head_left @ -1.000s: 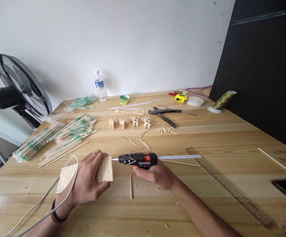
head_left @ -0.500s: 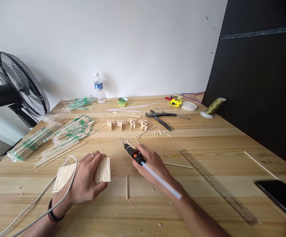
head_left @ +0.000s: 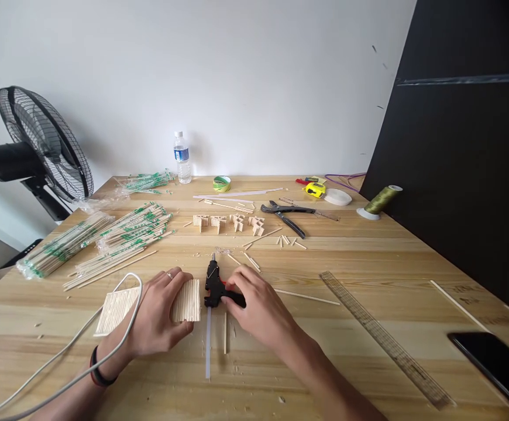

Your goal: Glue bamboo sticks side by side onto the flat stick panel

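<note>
My left hand (head_left: 160, 313) lies over a small panel of glued wooden sticks (head_left: 187, 300) on the wooden table (head_left: 368, 275), fingers curled round its near edge. A second stick panel (head_left: 114, 307) lies just left of that hand. A black glue gun (head_left: 214, 285) lies flat on the table right of the panel, nozzle pointing away from me, its clear glue stick (head_left: 207, 351) trailing toward me. My right hand (head_left: 254, 307) rests on the gun's handle, fingers bent around it. The gun's grey cord (head_left: 74, 351) loops over my left wrist.
Bundles of wrapped chopsticks (head_left: 100, 240) lie at the left. Small stick assemblies (head_left: 228, 222), pliers (head_left: 283, 213), tape (head_left: 222, 183), a water bottle (head_left: 183, 156), a thread spool (head_left: 379, 200), a ruler (head_left: 384, 336) and a phone (head_left: 495, 362) lie around. A fan (head_left: 39, 146) stands left of the table.
My right hand swung the glue gun away from the panel's edge, turned it and laid it on the table with the nozzle pointing away. The left hand stayed on the panel.
</note>
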Demonstrator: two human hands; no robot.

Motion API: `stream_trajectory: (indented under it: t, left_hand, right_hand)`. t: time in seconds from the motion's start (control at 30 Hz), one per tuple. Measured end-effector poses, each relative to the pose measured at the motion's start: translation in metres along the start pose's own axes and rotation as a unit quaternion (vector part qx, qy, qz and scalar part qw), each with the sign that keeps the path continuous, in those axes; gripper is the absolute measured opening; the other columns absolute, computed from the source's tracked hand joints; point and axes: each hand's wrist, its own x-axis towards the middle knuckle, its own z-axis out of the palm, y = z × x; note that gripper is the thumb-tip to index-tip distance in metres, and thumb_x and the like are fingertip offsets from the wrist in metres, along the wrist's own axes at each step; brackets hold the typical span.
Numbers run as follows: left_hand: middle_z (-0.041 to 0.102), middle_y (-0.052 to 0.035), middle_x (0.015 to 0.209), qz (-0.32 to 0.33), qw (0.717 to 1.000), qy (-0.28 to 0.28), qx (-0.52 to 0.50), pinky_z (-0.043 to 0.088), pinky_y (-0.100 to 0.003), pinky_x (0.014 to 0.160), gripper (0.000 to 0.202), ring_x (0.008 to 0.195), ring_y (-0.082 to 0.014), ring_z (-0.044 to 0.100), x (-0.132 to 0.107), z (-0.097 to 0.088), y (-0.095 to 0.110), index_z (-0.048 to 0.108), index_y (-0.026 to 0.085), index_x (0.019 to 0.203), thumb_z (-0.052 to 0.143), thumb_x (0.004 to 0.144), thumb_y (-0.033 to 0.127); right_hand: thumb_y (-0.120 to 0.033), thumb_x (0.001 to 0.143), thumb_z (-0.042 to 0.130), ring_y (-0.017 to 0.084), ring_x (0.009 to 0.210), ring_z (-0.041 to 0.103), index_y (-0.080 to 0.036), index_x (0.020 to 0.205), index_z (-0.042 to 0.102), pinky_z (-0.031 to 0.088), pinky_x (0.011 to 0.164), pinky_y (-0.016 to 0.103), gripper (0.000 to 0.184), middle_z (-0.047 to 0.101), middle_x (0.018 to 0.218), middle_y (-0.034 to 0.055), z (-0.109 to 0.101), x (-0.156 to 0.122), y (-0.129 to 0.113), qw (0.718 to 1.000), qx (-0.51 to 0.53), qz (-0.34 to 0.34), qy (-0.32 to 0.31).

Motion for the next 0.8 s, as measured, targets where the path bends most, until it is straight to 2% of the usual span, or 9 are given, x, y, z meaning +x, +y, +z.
stream_trajectory:
  t: [0.07, 0.13, 0.2, 0.27, 0.4, 0.57, 0.8]
  left_hand:
    - [0.065, -0.0077, 0.104, 0.005, 1.0, 0.0, 0.0, 0.052, -0.043, 0.08, 0.043, 0.09, -0.0307, 0.065, 0.0, 0.001, -0.001, 0.055, 0.023, 0.114, 0.064, 0.071, 0.024]
    - [0.064, -0.0071, 0.104, 0.002, 1.0, 0.001, -0.004, 0.051, -0.043, 0.081, 0.044, 0.09, -0.0304, 0.064, -0.001, 0.002, 0.0, 0.055, 0.023, 0.114, 0.064, 0.071, 0.024]
    - [0.064, -0.0067, 0.104, -0.004, 1.0, -0.002, -0.007, 0.051, -0.043, 0.083, 0.045, 0.091, -0.0302, 0.064, -0.001, 0.002, 0.0, 0.054, 0.024, 0.114, 0.064, 0.071, 0.023]
    - [0.064, -0.007, 0.105, -0.006, 1.0, -0.008, -0.006, 0.051, -0.044, 0.084, 0.046, 0.092, -0.0302, 0.064, -0.001, 0.002, 0.001, 0.053, 0.023, 0.115, 0.065, 0.071, 0.023]
    - [0.064, -0.0073, 0.106, 0.002, 1.0, -0.016, -0.008, 0.051, -0.045, 0.084, 0.047, 0.093, -0.0305, 0.064, -0.001, 0.002, 0.004, 0.052, 0.023, 0.116, 0.065, 0.07, 0.022]
    - [0.065, -0.0082, 0.109, -0.003, 1.0, -0.018, -0.006, 0.052, -0.048, 0.086, 0.049, 0.096, -0.0325, 0.065, -0.002, 0.003, 0.007, 0.053, 0.024, 0.116, 0.066, 0.069, 0.021]
    - [0.066, -0.0096, 0.114, 0.002, 1.0, -0.023, 0.003, 0.052, -0.049, 0.091, 0.05, 0.102, -0.0344, 0.066, -0.003, 0.005, 0.008, 0.053, 0.023, 0.117, 0.067, 0.069, 0.021]
  right_hand:
    - [-0.016, 0.088, 0.078, 0.023, 0.083, 0.069, -0.022, 0.088, 0.065, 0.053, 0.076, 0.036, 0.015, 0.072, 0.096, 0.0049, -0.007, -0.004, -0.007, 0.999, -0.024, -0.007, -0.035]
    - [-0.023, 0.085, 0.085, 0.023, 0.08, 0.071, -0.021, 0.095, 0.069, 0.051, 0.072, 0.034, 0.019, 0.075, 0.091, 0.004, -0.011, -0.008, -0.015, 0.993, -0.067, 0.003, -0.098]
    - [-0.028, 0.081, 0.091, 0.027, 0.085, 0.075, -0.02, 0.106, 0.072, 0.052, 0.072, 0.035, 0.033, 0.079, 0.099, 0.0066, -0.013, -0.011, -0.022, 0.982, -0.107, 0.027, -0.153]
    - [-0.027, 0.079, 0.092, 0.032, 0.092, 0.078, -0.018, 0.111, 0.073, 0.054, 0.075, 0.038, 0.039, 0.081, 0.107, 0.0103, -0.012, -0.013, -0.026, 0.974, -0.129, 0.045, -0.183]
    - [-0.026, 0.077, 0.093, 0.04, 0.102, 0.077, -0.014, 0.111, 0.075, 0.058, 0.081, 0.044, 0.041, 0.08, 0.111, 0.0149, -0.009, -0.015, -0.029, 0.969, -0.14, 0.049, -0.197]
    - [-0.038, 0.077, 0.094, 0.04, 0.104, 0.076, -0.013, 0.106, 0.077, 0.06, 0.089, 0.047, 0.042, 0.078, 0.112, 0.0146, -0.01, -0.016, -0.028, 0.968, -0.134, 0.049, -0.206]
    - [-0.027, 0.07, 0.099, 0.039, 0.111, 0.074, -0.013, 0.121, 0.072, 0.06, 0.093, 0.047, 0.06, 0.076, 0.12, 0.0133, -0.015, -0.016, -0.031, 0.961, -0.114, 0.053, -0.246]
